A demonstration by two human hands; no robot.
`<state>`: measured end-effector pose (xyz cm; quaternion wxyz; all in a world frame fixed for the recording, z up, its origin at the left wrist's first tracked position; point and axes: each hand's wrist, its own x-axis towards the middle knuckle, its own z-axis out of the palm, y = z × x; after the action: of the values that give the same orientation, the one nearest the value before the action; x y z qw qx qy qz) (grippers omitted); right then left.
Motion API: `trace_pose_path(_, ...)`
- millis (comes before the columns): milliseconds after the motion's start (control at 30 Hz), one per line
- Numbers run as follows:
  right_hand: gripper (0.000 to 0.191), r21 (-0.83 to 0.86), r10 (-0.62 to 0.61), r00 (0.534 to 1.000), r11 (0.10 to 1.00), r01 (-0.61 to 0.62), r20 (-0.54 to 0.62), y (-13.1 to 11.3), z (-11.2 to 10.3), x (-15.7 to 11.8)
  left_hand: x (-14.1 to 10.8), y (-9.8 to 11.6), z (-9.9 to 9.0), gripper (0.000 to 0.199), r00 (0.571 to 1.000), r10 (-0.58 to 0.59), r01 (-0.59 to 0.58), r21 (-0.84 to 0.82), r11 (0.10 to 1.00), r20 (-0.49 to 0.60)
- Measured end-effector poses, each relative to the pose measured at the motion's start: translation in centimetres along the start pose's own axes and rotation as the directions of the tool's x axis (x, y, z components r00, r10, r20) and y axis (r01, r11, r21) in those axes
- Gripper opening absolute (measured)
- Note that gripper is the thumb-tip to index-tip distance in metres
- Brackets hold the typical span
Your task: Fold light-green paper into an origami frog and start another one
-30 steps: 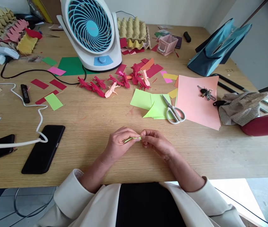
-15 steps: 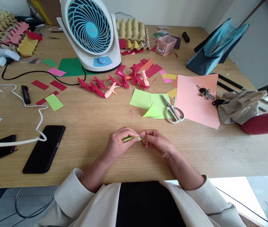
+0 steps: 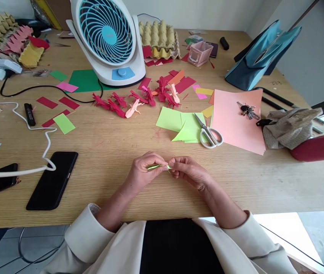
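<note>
Between my hands, over the front of the wooden table, is a small folded piece of light green paper [image 3: 156, 166]. My left hand [image 3: 144, 171] is closed around it, thumb below and fingers above. The fingertips of my right hand [image 3: 189, 170] pinch its right end, close to the left fingertips. Beyond them lie light green sheets [image 3: 169, 118], with white-handled scissors [image 3: 209, 133] resting on their right side. Several folded red paper figures [image 3: 117, 106] and pale pink ones [image 3: 133, 109] form a row farther back.
A white fan [image 3: 122, 72] stands at the back. Two black phones, one here [image 3: 52, 180], and a white cable [image 3: 47, 144] lie at left. Keys [image 3: 248, 111] rest on a pink sheet [image 3: 236, 131] at right, near a grey cloth [image 3: 289, 127] and a red bottle [image 3: 318, 147].
The view has shifted very slightly, so objects at the left sit a little farther left. Both hands keep nearly the same pose on the green paper.
</note>
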<state>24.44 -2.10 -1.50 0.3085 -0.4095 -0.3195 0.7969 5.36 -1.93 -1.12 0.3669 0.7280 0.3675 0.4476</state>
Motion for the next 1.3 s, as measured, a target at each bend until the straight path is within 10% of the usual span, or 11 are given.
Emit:
trace_pose_path(500, 0.032, -0.073, -0.014, 0.999, 0.997, 0.011, -0.029, -0.37, -0.23, -0.15, -0.45, -0.08, -0.04, 0.005, 0.985, 0.172, -0.164, 0.324, 0.932, 0.004)
trace_pose_path(1300, 0.035, -0.083, -0.006, 1.0, 0.997, 0.004, -0.027, -0.55, 0.1, -0.28, -0.09, -0.26, -0.11, 0.004, 0.988, 0.156, -0.154, 0.127, 0.98, -0.012)
